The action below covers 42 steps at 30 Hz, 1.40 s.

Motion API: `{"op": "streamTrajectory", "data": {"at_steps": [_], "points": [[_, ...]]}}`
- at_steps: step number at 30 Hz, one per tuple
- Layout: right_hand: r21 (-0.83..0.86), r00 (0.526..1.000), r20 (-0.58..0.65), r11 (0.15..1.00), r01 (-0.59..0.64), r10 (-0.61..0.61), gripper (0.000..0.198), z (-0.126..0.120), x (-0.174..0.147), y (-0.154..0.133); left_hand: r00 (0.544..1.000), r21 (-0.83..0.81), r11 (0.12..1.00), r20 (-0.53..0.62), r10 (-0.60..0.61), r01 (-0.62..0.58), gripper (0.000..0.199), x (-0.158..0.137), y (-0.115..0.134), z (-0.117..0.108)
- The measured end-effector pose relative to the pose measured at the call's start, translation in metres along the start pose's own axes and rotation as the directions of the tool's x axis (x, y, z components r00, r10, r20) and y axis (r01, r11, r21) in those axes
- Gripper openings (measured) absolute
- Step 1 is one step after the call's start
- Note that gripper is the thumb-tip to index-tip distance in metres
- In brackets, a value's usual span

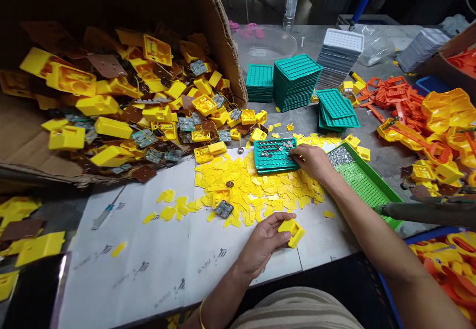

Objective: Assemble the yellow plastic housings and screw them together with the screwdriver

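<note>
My left hand (pixel 266 242) is closed around a small yellow plastic casing (pixel 293 232), tilted, above the front of the white-covered table. The fingers of my right hand (pixel 310 159) are pinched together at the right end of a teal tray (pixel 275 163); whatever lies between the fingertips is hidden. Small round metal cells (pixel 273 145) sit in the tray's upper rows, with several bare dimpled rows below. Flat yellow plastic pieces (pixel 256 190) spread around and under the tray. Among them lies another yellow casing (pixel 220 197) with a dark circuit board (pixel 224 209).
A large cardboard box (pixel 223 31) on the left spills yellow casings and wired boards. Stacked teal trays (pixel 295 86) and white trays (pixel 340 54) stand behind. At right are a green perforated tray (pixel 366 183) with small metal parts and orange pieces (pixel 397 101). A screwdriver (pixel 104 215) lies left.
</note>
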State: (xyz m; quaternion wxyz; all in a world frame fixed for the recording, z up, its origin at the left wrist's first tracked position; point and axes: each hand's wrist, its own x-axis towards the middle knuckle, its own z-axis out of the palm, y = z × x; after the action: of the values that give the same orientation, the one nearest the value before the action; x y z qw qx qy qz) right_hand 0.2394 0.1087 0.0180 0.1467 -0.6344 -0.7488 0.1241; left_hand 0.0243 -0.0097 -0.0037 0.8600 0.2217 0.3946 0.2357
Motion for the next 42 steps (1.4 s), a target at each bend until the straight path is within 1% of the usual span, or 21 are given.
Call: {"op": "streamTrajectory", "data": {"at_steps": [3,5,7,9,11,13,14,19,21,25,28,31,33,34,36,38,39,40,42], "points": [[0.039,1.000,0.004,0.999,0.025,-0.025,0.017,-0.002,-0.003,0.001,1.000,0.013,1.000,-0.002,-0.007,0.007,0.037,0.000,0.000,0.001],[0.078,1.000,-0.024,0.997,0.020,-0.019,0.016,-0.005,-0.004,0.004,1.000,0.015,1.000,-0.001,-0.015,0.015,0.037,0.000,0.000,0.001],[0.173,0.995,-0.088,0.985,-0.021,0.037,0.016,-0.010,-0.004,0.009,1.000,0.015,1.000,-0.006,-0.022,0.023,0.038,0.001,0.000,0.001],[0.300,0.987,-0.108,0.951,-0.079,0.116,0.014,-0.013,-0.003,0.012,1.000,0.015,1.000,-0.009,-0.024,0.024,0.038,0.001,0.000,0.001],[0.389,0.988,-0.032,0.912,-0.126,0.150,0.013,-0.016,0.000,0.013,1.000,0.019,1.000,-0.003,-0.021,0.022,0.037,0.002,-0.001,0.001],[0.427,0.989,0.075,0.892,-0.149,0.129,0.012,-0.016,0.006,0.011,1.000,0.022,1.000,0.003,-0.016,0.016,0.036,0.002,-0.002,0.000],[0.437,0.987,0.109,0.886,-0.156,0.120,0.012,-0.015,0.010,0.011,1.000,0.022,1.000,0.004,-0.014,0.014,0.035,0.002,-0.002,0.000],[0.498,0.976,0.177,0.843,-0.202,0.130,0.011,-0.011,0.018,0.010,1.000,0.018,1.000,0.002,-0.010,0.010,0.035,0.001,-0.001,-0.002],[0.488,0.975,0.195,0.851,-0.193,0.110,0.013,-0.010,0.017,0.011,1.000,0.017,1.000,-0.004,-0.015,0.015,0.036,0.001,0.000,-0.003],[0.379,0.972,0.224,0.914,-0.148,0.065,0.023,-0.010,0.016,0.011,0.999,-0.001,1.000,-0.027,-0.021,0.021,0.037,0.001,0.001,-0.003],[0.266,0.971,0.230,0.955,-0.133,0.071,0.021,-0.010,0.018,0.009,1.000,-0.015,1.000,-0.020,-0.014,0.014,0.039,0.000,0.005,-0.002],[0.124,0.973,0.210,0.984,-0.127,0.099,0.018,-0.013,0.020,0.006,0.998,-0.024,1.000,-0.055,0.011,-0.012,0.051,-0.002,0.010,0.000],[0.086,0.975,0.174,0.984,-0.156,0.140,0.017,-0.016,0.016,0.002,0.993,-0.034,0.998,-0.109,0.050,-0.054,0.059,-0.002,0.015,0.001],[0.114,0.978,0.145,0.979,-0.169,0.151,0.015,-0.017,0.012,0.000,0.989,-0.039,0.996,-0.129,0.071,-0.077,0.060,-0.002,0.017,0.002],[0.272,0.986,0.093,0.950,-0.156,0.135,0.013,-0.019,-0.002,-0.008,0.982,-0.059,0.991,-0.151,0.112,-0.122,0.053,0.000,0.020,0.004],[0.481,0.994,0.072,0.870,-0.109,0.085,0.013,-0.017,-0.024,-0.020,0.970,-0.080,0.980,-0.177,0.167,-0.183,0.046,0.002,0.022,0.006],[0.559,0.995,0.079,0.824,-0.093,0.059,0.013,-0.016,-0.036,-0.027,0.962,-0.081,0.974,-0.190,0.195,-0.213,0.044,0.004,0.022,0.007],[0.603,0.995,0.091,0.793,-0.083,0.035,0.012,-0.014,-0.048,-0.034,0.953,-0.074,0.967,-0.201,0.225,-0.244,0.043,0.005,0.021,0.008],[0.621,0.997,0.081,0.783,-0.037,-0.017,0.011,-0.009,-0.068,-0.047,0.937,-0.033,0.956,-0.207,0.280,-0.293,0.042,0.008,0.019,0.011]]}}
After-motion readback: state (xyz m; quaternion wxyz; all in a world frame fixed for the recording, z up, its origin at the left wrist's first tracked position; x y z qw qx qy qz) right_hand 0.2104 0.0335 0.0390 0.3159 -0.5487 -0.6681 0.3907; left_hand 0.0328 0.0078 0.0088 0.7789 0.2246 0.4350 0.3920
